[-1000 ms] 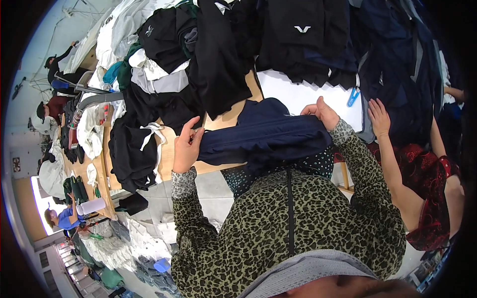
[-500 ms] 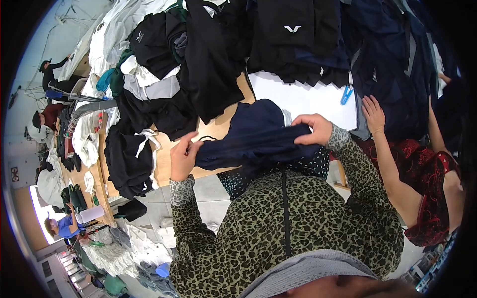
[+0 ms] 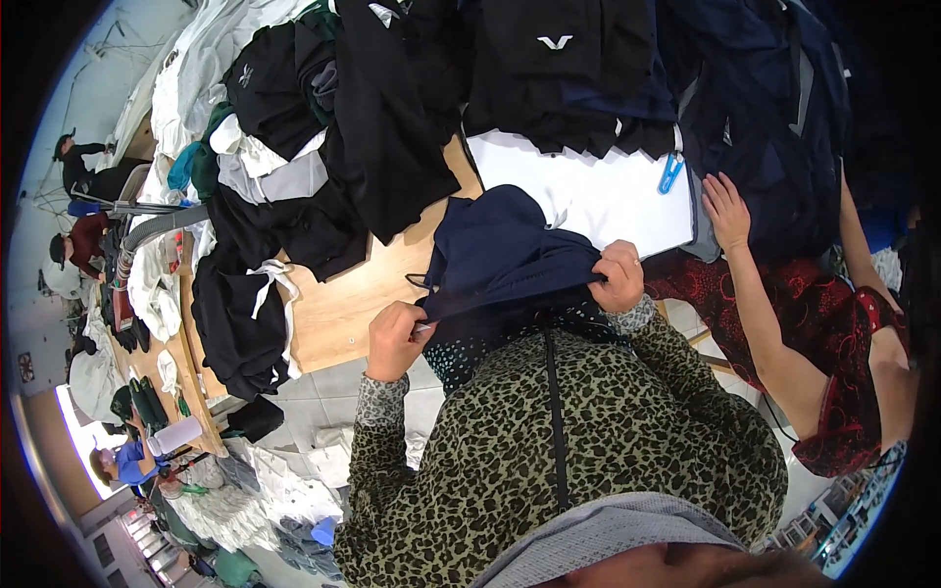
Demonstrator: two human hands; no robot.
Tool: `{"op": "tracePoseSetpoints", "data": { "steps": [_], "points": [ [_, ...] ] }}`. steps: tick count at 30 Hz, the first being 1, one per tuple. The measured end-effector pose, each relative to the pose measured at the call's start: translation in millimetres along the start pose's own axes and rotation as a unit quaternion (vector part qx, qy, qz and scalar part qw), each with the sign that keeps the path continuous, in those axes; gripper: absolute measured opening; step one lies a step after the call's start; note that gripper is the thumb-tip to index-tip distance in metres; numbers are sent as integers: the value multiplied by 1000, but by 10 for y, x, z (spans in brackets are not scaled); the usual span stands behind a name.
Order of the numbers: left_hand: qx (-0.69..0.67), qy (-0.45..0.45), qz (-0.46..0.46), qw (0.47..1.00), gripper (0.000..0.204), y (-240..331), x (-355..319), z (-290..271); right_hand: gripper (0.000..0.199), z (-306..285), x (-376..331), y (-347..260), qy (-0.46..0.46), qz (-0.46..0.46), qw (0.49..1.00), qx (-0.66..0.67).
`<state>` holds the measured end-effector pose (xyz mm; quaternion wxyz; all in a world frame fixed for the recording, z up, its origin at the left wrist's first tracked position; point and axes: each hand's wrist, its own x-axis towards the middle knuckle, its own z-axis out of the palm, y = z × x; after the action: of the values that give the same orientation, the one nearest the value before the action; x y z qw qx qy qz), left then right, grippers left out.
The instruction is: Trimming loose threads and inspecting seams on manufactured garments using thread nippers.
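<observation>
Since the earlier frame, both hands have been brought lower against the tabletop (image 3: 333,318), and the dark navy garment (image 3: 490,227) has been drawn down with them, so that a taut edge is now stretched between them where a loose roll was held before. The garment is found at the centre of the frame, its bulk lying at the edge of the tabletop and its lower part lifted in front of the wearer's body. By the left grip (image 3: 395,341), at lower centre-left, one end of that edge is pinched between thumb and curled fingers; by the right grip (image 3: 619,278), right of centre, the other end is held with the fingers folded over it. As far as is shown, the edge has been taken up and straightened, while the upper part is left bunched and the piece is not yet laid flat or released; whether anything more has been completed on it cannot be told. Above it, a white sheet (image 3: 608,206) is partly covered by a stack of black garments (image 3: 549,93), and a blue hand tool (image 3: 671,173) is placed near the sheet's right side. At right, a navy pile (image 3: 774,127) is touched by a co-worker's hand (image 3: 726,211).
</observation>
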<state>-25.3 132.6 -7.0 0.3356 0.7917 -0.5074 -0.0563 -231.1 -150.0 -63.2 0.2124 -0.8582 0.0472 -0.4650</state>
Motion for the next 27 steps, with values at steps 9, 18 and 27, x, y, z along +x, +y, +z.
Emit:
{"op": "tracePoseSetpoints", "data": {
  "steps": [9, 18, 27],
  "points": [
    [74, 112, 149, 980, 29, 8, -17, -101, 44, -21, -26, 69, 36, -42, 998, -32],
    [85, 184, 184, 962, 25, -18, 440, -294, 25, 7, 382, -206, -100, 239, 964, 66],
    [47, 222, 101, 969, 17, 115, 1843, -244, 49, 150, 932, -318, -81, 396, 471, 784]
  ]
}}
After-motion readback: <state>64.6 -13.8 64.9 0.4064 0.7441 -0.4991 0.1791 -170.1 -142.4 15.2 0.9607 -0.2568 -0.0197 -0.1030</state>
